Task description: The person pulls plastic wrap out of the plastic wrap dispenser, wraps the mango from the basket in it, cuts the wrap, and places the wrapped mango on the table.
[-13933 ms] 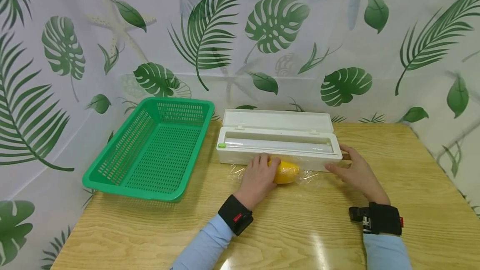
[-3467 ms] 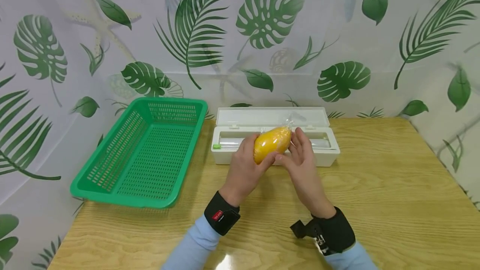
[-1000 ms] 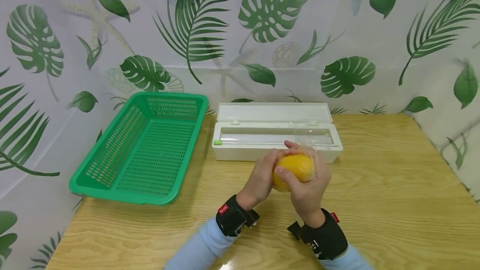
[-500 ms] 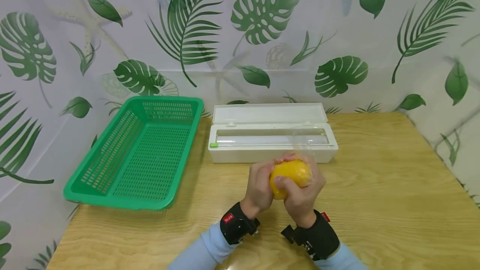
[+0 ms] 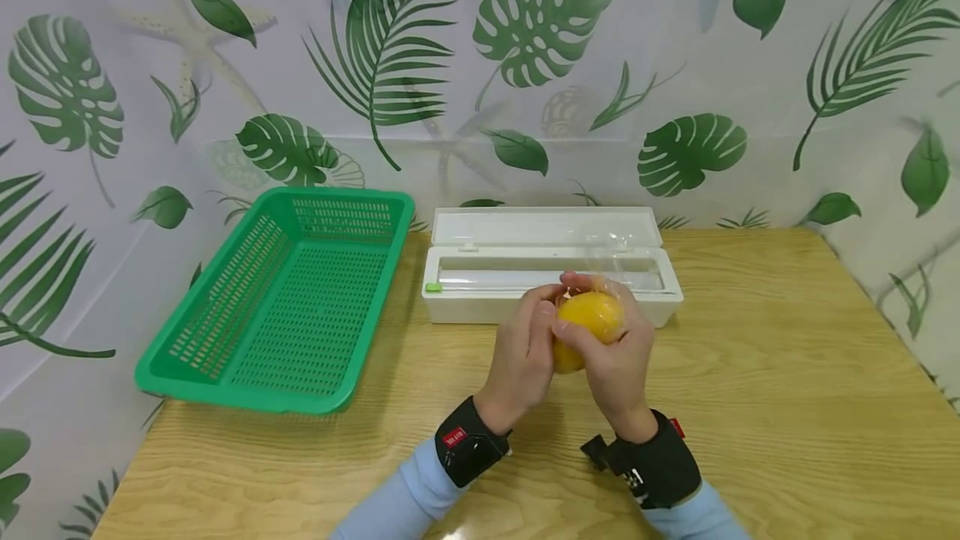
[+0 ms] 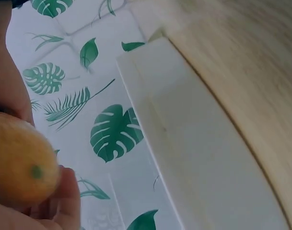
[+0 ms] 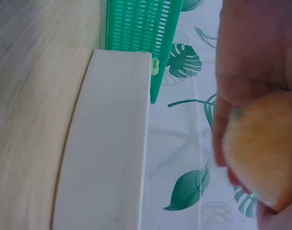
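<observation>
A yellow oval fruit (image 5: 596, 315) with a small green stem spot is covered in clear plastic wrap (image 5: 609, 244), whose loose end stands up beyond it. Both hands hold it above the table. My right hand (image 5: 622, 369) grips it from the right, its thumb across the near side. On the left end, the curled fingers and thumb of my left hand (image 5: 521, 361) press at the wrap. In the left wrist view the fruit (image 6: 21, 163) shows its stem end; the right wrist view shows the fruit (image 7: 263, 148) against the palm.
Behind the hands stands a white cling-film dispenser box (image 5: 480, 309), lid raised, with a film roll (image 5: 495, 278) inside and a green slider (image 5: 433, 287) at its left end. A green perforated basket (image 5: 247, 397) stands at left. A leaf-patterned cloth (image 5: 450, 48) hangs behind the wooden table (image 5: 787, 373).
Earlier the fruit lay on the table before the box, left hand on it; then both hands lifted it. Over the last second it stays held while the left fingers shift along its left end.
</observation>
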The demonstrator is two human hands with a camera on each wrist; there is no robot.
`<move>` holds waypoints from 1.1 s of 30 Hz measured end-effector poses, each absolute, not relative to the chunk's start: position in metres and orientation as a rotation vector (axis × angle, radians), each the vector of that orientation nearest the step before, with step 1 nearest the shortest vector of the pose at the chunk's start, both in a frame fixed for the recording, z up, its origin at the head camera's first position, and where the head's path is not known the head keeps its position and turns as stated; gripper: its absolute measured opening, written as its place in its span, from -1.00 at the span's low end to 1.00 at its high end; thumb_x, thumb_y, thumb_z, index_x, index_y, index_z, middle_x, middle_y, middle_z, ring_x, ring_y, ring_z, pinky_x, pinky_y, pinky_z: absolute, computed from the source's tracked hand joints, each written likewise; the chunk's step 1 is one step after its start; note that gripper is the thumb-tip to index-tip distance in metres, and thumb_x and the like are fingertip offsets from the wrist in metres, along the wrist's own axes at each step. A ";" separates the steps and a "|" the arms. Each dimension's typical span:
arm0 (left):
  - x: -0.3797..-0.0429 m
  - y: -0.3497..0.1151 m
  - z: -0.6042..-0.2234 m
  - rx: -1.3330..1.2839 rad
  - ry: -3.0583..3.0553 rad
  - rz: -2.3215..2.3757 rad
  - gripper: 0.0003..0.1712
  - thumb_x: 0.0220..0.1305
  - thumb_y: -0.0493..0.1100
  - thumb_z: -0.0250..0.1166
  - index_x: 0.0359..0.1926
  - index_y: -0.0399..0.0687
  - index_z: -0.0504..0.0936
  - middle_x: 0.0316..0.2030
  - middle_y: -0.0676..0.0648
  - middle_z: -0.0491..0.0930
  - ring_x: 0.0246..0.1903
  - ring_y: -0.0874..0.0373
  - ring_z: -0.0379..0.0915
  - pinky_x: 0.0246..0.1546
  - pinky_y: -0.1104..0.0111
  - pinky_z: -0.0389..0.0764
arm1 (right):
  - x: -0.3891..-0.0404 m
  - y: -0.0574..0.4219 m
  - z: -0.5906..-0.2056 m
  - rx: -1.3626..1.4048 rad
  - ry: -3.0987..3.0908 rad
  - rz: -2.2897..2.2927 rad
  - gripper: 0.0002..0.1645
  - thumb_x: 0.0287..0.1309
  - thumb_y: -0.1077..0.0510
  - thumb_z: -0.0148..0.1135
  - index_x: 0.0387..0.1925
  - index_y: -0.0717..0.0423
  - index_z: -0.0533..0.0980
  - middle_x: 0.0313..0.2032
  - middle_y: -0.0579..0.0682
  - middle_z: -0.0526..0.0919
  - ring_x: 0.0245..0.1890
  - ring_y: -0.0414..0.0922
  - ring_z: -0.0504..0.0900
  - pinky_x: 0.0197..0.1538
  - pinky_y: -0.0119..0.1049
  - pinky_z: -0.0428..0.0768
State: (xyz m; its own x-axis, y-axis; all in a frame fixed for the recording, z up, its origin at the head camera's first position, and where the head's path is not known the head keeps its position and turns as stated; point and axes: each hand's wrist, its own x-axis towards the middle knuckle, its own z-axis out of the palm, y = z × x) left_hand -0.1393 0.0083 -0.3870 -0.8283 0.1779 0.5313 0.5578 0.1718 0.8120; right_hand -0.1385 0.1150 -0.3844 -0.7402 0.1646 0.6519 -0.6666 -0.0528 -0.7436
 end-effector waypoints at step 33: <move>-0.159 -0.013 -0.384 -0.593 -2.230 -1.927 -0.43 0.47 0.02 -0.37 0.22 -0.25 0.30 0.13 -0.29 0.29 0.09 0.01 0.16 0.11 -0.03 0.24 | -0.142 0.112 -0.395 0.394 -2.139 1.994 -0.34 0.03 0.28 0.19 0.16 0.21 0.15 -0.13 0.13 0.37 -0.24 0.03 0.42 -0.32 -0.36 0.53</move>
State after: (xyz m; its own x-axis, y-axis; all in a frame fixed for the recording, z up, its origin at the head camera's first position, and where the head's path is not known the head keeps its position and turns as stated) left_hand -0.1588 -0.0134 -0.3841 -0.9135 0.2049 0.3515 0.3775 0.1047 0.9201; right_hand -0.1425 0.1116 -0.3951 -0.9465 -0.0635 0.3165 -0.3201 0.0595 -0.9455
